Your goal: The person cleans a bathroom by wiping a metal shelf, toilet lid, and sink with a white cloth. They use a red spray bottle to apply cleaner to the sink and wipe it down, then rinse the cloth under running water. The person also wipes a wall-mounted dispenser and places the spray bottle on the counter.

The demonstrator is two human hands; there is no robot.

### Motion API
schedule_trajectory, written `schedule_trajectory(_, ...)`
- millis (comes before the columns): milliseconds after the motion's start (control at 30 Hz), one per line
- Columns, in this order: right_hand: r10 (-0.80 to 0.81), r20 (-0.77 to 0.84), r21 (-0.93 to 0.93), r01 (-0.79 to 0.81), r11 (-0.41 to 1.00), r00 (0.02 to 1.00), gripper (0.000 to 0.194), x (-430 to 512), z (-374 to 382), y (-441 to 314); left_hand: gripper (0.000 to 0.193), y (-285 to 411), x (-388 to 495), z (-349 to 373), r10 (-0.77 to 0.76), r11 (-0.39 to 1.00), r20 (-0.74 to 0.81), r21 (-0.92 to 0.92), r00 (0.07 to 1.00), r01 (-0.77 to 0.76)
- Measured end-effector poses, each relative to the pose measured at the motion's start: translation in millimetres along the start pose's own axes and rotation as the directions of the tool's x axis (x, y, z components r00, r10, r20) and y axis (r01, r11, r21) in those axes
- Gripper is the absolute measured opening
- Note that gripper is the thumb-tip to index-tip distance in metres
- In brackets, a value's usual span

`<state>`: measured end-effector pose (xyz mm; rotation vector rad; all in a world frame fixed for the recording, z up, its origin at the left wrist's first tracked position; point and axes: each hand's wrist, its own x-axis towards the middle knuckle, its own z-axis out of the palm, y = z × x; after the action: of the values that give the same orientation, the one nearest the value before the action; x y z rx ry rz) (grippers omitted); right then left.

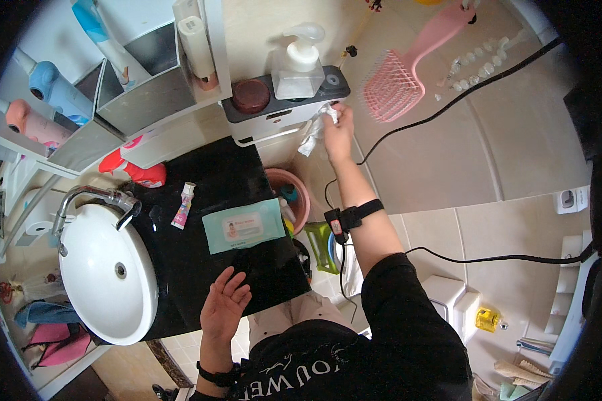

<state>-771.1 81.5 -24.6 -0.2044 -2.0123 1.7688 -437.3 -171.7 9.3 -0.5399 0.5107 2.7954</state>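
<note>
My right hand (339, 134) reaches up to the end of the wall-mounted shelf (266, 125), its fingers closed on a crumpled white wipe or tissue (311, 134). One end of that sheet hangs below the fingers. Whether the wipe touches the shelf's front, I cannot tell. My left hand (224, 303) hovers palm up near the front edge of the black countertop (195, 273), empty, with fingers slightly apart. Just beyond it lies a light green pack of baby wipes (246, 225). A small pink tube (183, 206) with a white cap rests further left.
On the shelf stand a clear pump bottle (298, 70) and a dark red round container (251, 95). A pink hairbrush (396, 80) hangs right of them. A white basin (103, 280) with a chrome faucet (95, 195) is at left. Black cables (446, 113) cross the right side.
</note>
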Motion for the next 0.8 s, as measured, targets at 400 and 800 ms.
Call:
schedule_trajectory(400,-0.398,0.225,-0.485,0.457,0.746,0.889,0.034,-5.5,-18.0,-3.3,0.044,7.1,4.0,-4.1,0.018,0.999,-0.091,0.03,0.996,-0.016)
schedule_trajectory(800,-0.311,0.094,-0.405,0.322,0.856,0.946,0.031,5.9,-5.8,0.0,0.041,8.8,8.9,-7.9,0.034,0.999,-0.118,0.009,0.992,-0.034)
